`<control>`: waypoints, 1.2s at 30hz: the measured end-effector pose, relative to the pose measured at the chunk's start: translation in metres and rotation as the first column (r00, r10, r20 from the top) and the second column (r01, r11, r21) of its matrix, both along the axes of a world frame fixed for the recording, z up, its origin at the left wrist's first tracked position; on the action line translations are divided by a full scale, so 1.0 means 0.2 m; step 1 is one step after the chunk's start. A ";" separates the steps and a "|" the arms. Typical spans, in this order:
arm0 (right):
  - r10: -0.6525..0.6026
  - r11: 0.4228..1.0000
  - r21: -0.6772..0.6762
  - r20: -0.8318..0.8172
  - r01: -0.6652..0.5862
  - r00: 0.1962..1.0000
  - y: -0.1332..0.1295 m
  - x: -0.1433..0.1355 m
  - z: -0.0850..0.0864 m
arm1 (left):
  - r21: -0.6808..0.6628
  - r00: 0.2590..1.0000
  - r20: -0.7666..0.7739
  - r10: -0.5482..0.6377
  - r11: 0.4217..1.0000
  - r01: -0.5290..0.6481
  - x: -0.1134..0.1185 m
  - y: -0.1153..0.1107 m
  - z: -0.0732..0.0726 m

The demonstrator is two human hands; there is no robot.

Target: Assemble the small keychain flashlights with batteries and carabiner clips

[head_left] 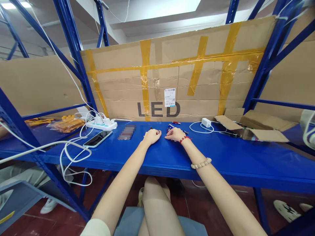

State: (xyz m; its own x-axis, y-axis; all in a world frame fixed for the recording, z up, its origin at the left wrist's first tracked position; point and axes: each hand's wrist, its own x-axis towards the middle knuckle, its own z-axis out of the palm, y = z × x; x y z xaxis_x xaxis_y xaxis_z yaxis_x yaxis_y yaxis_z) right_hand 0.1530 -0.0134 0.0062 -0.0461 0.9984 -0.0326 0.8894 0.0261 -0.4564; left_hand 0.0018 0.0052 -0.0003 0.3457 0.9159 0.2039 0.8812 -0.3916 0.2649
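Observation:
My left hand [152, 136] rests on the blue shelf top [157, 157] with its fingers curled in. A small dark bit shows by its fingertips and another just behind the hand; I cannot make out what they are. To the right, my right hand [175, 134] has its fingers bent together, fingertips low over the surface and turned toward the left hand. Whatever they pinch is too small to name. Behind the right hand lie a red pen-like stick [176, 123] and several dark slim pieces [185, 132], partly covered by the hand.
Left of my hands lie a phone [97, 139], a blurred-out flat object [127, 132] and a power strip [102, 124] with tangled white cables. On the right are a white charger [206, 122] with its cord and an open cardboard box [261, 126]. A taped cardboard panel [123, 88] stands behind.

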 end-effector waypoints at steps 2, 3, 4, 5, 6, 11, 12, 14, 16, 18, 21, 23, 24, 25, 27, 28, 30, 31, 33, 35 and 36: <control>-0.003 1.000 -0.001 -0.003 0.003 1.000 0.01 0.00 0.00 | 0.000 1.000 -0.005 -0.001 1.000 0.001 0.00 0.00 0.00; -0.003 1.000 -0.002 -0.004 0.003 1.000 0.01 0.00 -0.01 | 0.000 1.000 -0.007 -0.002 1.000 0.002 0.00 0.00 0.00; -0.004 1.000 -0.003 -0.004 0.004 1.000 0.01 0.01 -0.01 | 0.000 1.000 -0.008 -0.002 1.000 0.002 0.00 0.00 0.00; -0.005 1.000 -0.003 -0.004 0.005 1.000 0.02 0.01 -0.01 | 0.000 1.000 -0.008 -0.003 1.000 0.003 0.00 0.00 0.00; -0.006 1.000 -0.002 -0.004 0.006 1.000 0.02 0.01 -0.01 | 0.000 1.000 -0.008 -0.004 1.000 0.004 0.00 0.00 0.00; -0.007 1.000 0.007 -0.004 0.007 1.000 0.03 0.01 -0.03 | -0.001 1.000 -0.013 -0.010 1.000 0.010 0.00 0.00 0.00; -0.005 1.000 0.010 -0.005 0.005 1.000 0.04 0.01 -0.03 | -0.002 1.000 -0.014 -0.011 1.000 0.011 0.00 0.00 0.00; 0.000 1.000 0.015 -0.005 0.000 1.000 0.04 0.01 -0.03 | -0.002 1.000 -0.017 -0.010 1.000 0.010 0.00 0.01 0.00; 0.006 1.000 0.018 -0.004 -0.005 1.000 0.04 0.01 -0.03 | -0.002 1.000 -0.018 -0.011 1.000 0.011 0.00 0.01 0.00; 0.009 1.000 0.020 0.001 -0.009 1.000 0.05 0.01 -0.03 | -0.001 1.000 -0.017 -0.013 1.000 0.013 0.00 0.02 0.00; 0.014 1.000 0.023 0.012 -0.014 1.000 0.04 0.01 -0.03 | -0.001 1.000 -0.015 -0.014 1.000 0.014 0.00 0.03 -0.01; 0.020 0.999 0.026 0.022 -0.020 1.000 0.04 0.01 -0.03 | 0.000 1.000 -0.014 -0.012 1.000 0.012 0.00 0.03 -0.01; 0.023 0.999 0.026 0.028 -0.024 0.999 0.04 0.01 -0.03 | 0.001 1.000 -0.013 -0.012 1.000 0.012 0.00 0.03 -0.01; 0.027 0.999 0.026 0.034 -0.028 0.999 0.04 0.01 -0.03 | 0.001 1.000 -0.012 -0.012 1.000 0.012 0.00 0.03 -0.01; 0.033 0.999 0.024 0.046 -0.034 0.998 0.03 0.01 -0.02 | 0.004 1.000 -0.009 -0.013 1.000 0.013 0.00 0.03 -0.01; 0.034 0.999 0.025 0.053 -0.036 0.998 0.03 0.01 -0.02 | 0.005 1.000 -0.009 -0.014 1.000 0.014 0.00 0.03 -0.01; 0.035 0.999 0.030 0.065 -0.037 0.997 0.03 0.01 -0.02 | 0.005 1.000 -0.009 -0.014 1.000 0.014 0.00 0.03 -0.01; 0.035 0.999 0.034 0.071 -0.038 0.997 0.02 0.01 -0.02 | 0.004 1.000 -0.009 -0.014 1.000 0.014 0.00 0.03 -0.01; 0.035 0.998 0.045 0.083 -0.039 0.996 0.02 0.01 -0.01 | -0.001 1.000 -0.008 -0.017 1.000 0.017 0.00 0.03 -0.01; 0.036 0.997 0.059 0.093 -0.041 0.995 0.03 0.01 -0.02 | -0.005 1.000 -0.009 -0.019 1.000 0.019 0.00 0.03 -0.01; 0.036 0.997 0.066 0.097 -0.043 0.995 0.03 0.01 -0.02 | -0.007 1.000 -0.009 -0.019 1.000 0.019 0.00 0.03 -0.01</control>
State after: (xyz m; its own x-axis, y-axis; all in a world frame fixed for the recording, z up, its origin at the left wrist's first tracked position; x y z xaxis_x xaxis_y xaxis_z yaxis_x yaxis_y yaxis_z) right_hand 0.1552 -0.0075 0.0025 -0.0854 0.9959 0.0295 0.9265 0.0902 -0.3654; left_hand 0.0027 0.0116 -0.0030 0.3645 0.9106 0.1945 0.8761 -0.4062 0.2597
